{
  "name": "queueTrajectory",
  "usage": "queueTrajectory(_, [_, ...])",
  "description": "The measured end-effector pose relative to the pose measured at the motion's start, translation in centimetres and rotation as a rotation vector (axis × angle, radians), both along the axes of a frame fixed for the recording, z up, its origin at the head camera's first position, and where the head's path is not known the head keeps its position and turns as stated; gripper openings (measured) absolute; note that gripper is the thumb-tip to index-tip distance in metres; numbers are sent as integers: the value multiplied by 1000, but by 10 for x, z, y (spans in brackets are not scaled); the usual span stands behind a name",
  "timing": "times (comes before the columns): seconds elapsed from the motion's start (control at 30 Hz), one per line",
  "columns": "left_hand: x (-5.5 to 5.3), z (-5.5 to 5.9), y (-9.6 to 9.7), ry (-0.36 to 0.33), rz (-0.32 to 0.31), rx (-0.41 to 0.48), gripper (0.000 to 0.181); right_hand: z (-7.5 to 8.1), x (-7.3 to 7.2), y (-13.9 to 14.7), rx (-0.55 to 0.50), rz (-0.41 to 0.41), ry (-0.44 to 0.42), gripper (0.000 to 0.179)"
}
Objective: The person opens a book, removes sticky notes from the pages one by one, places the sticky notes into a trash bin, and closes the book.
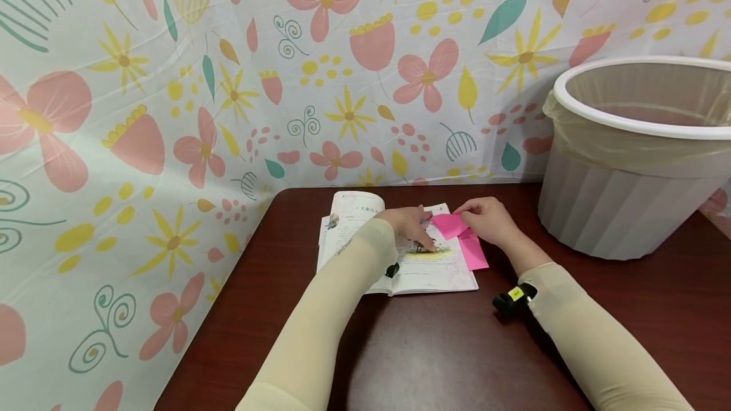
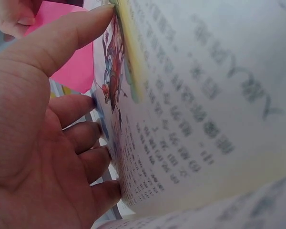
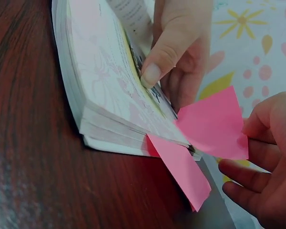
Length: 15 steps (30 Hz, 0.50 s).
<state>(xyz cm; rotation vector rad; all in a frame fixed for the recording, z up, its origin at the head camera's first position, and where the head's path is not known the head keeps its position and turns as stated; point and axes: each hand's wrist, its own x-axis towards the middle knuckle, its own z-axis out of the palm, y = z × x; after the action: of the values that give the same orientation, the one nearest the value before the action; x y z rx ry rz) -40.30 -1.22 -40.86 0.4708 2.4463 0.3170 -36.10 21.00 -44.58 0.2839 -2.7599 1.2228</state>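
Floral backdrop ahead; at two o'clock on the open book, my right hand pinches the upper pink sticky note by its edge, best hold: feather-light, it'll likely crease. Left hand spreads over the page.

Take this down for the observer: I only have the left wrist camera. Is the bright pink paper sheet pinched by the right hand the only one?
Observer: No, a second bright pink paper slip sticks out past the page edges of the open white-paged book.
Operator: What's the book lying on?
Observer: A dark reddish-brown table.
Operator: Anything else standing on it?
Observer: Yes, a grey ribbed bin with a white rim, to the right of the right hand.
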Motion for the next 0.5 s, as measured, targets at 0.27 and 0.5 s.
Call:
queueTrajectory(0.27, [3, 3, 0, -12, 5, 20, 102, 1, 1, -4, 14, 5, 6, 27])
queueTrajectory(0.5, [6, 5, 1, -19, 28, 13, 101, 0, 2, -7, 34, 19, -9, 32])
